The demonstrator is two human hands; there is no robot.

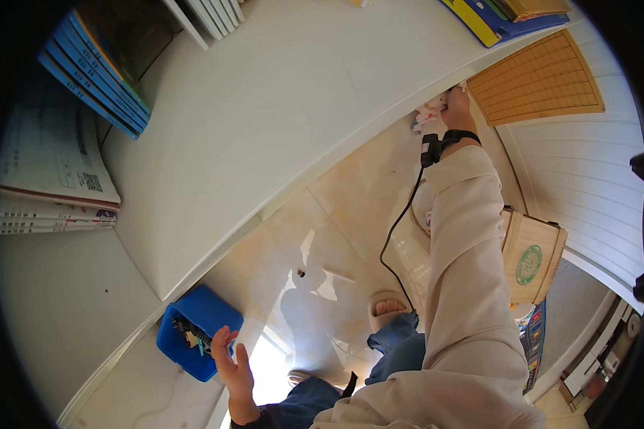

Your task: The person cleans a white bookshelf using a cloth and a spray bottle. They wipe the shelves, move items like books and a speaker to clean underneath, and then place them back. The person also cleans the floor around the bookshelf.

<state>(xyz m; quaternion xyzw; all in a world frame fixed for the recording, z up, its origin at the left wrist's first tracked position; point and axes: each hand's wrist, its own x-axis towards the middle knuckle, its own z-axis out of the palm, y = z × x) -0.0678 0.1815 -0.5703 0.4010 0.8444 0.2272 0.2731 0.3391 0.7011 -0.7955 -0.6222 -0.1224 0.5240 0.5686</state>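
Observation:
My left hand (pixel 232 370) is raised at the lower left with nothing in it, its thumb apart from the fingers. It overlaps the right side of a blue plastic bin (pixel 220 307) that holds small dark and light pieces. My right hand (pixel 459 105) reaches far out to the upper right, just below the edge of a white shelf (pixel 279 102). Beside its fingers is a pink, floral-looking item (pixel 428 113), partly hidden by the shelf. The fingertips are too obscured to show a grip. A black strapped device (pixel 433 148) with a cable sits on my right wrist.
Blue-spined books (pixel 99 80) and a stack of booklets (pixel 53 217) stand on the shelf. A gridded wooden board (pixel 539 78) leans on the white panelled wall (pixel 579 166). A wooden box (pixel 531 257) is right of my arm. A small dark object (pixel 300 273) lies on the tiled floor (pixel 349 198).

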